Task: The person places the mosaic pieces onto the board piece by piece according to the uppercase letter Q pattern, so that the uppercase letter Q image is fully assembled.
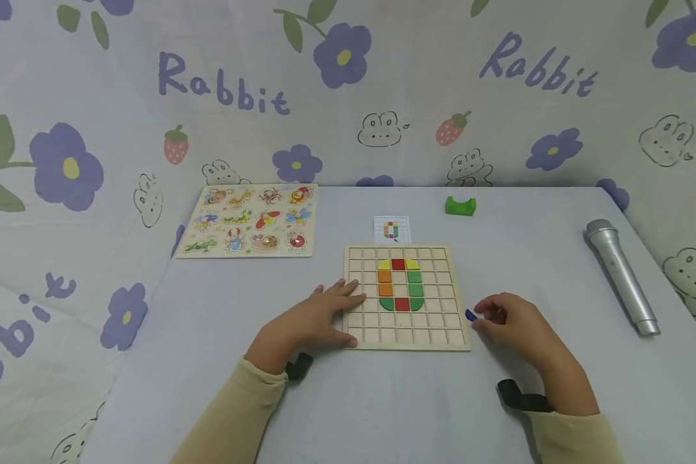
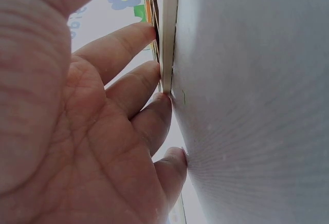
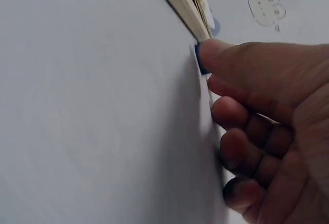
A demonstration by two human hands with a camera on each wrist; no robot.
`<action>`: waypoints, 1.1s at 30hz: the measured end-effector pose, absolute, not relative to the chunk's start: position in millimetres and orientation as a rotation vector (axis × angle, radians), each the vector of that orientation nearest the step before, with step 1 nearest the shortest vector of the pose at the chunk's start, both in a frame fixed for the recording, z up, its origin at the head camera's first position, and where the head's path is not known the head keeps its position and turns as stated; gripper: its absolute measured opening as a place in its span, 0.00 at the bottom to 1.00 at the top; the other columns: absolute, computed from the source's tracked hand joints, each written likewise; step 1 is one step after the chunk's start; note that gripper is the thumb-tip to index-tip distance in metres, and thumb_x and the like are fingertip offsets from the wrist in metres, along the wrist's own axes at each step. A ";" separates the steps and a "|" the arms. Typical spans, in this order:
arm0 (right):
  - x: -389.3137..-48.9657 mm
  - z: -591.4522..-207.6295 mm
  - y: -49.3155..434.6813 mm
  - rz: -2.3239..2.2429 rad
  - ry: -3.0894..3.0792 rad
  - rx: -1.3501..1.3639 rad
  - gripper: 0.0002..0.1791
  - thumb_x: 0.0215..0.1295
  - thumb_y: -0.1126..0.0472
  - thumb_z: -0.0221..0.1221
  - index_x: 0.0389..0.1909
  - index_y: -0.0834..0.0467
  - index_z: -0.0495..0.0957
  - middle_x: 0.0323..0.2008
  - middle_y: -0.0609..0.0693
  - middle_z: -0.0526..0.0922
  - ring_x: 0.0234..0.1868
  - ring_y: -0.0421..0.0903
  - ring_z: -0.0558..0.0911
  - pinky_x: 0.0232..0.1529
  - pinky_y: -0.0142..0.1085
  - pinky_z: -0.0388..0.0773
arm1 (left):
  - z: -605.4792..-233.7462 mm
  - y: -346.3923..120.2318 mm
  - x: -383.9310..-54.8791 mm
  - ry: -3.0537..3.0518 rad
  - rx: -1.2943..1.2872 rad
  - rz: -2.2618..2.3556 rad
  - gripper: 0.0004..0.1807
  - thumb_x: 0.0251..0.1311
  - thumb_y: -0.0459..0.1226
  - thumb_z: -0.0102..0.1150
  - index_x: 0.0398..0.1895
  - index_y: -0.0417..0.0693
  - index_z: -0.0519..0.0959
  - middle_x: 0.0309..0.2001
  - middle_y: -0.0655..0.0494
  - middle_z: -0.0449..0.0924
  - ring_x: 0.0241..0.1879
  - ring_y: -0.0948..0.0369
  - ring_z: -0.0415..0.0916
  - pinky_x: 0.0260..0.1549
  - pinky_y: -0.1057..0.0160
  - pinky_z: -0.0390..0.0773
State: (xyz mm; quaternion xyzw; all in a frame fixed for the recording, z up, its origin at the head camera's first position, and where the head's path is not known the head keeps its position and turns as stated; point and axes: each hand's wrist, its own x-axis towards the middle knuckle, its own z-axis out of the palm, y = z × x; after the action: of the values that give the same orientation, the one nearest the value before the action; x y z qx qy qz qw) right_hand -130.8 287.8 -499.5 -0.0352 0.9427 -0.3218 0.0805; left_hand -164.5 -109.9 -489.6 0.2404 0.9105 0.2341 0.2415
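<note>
A square wooden grid board [image 1: 381,335] lies on the table, with yellow, red, orange and green tiles [image 1: 415,290] forming a ring in its cells. My left hand [image 1: 319,319] touches the board's left edge, its fingers spread and mostly straight. In the left wrist view several fingertips [image 2: 149,72] meet the board's rim. Just right of the board, my right hand [image 1: 516,325] pinches a small dark blue tile [image 1: 470,315] between thumb and finger. The right wrist view shows this blue tile [image 3: 201,59] partly hidden behind the thumb, near the board's corner [image 3: 198,23].
A small pattern card [image 1: 392,230] lies behind the board. Farther left is a wooden insect puzzle [image 1: 246,222]. A green curved block [image 1: 460,206] stands at the back, and a silver microphone [image 1: 622,277] lies on the right. Behind the table hangs a printed cloth [image 1: 417,64].
</note>
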 end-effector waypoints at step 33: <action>-132.9 -482.5 185.1 -0.895 2.740 -0.143 0.08 0.71 0.60 0.72 0.46 0.60 0.87 0.41 0.52 0.85 0.43 0.49 0.79 0.45 0.40 0.82 | -491.1 -108.7 -165.5 2.494 0.620 0.642 0.51 0.61 0.51 0.80 0.86 0.67 0.64 0.90 0.66 0.46 0.90 0.60 0.35 0.89 0.47 0.38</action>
State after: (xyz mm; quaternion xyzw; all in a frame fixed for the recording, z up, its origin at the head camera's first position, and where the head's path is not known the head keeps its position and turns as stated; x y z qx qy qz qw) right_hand -132.9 185.1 -482.5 -0.0492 0.9416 -0.3077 0.1275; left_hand -165.5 -108.7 -491.1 0.2271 0.9130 0.2351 0.2440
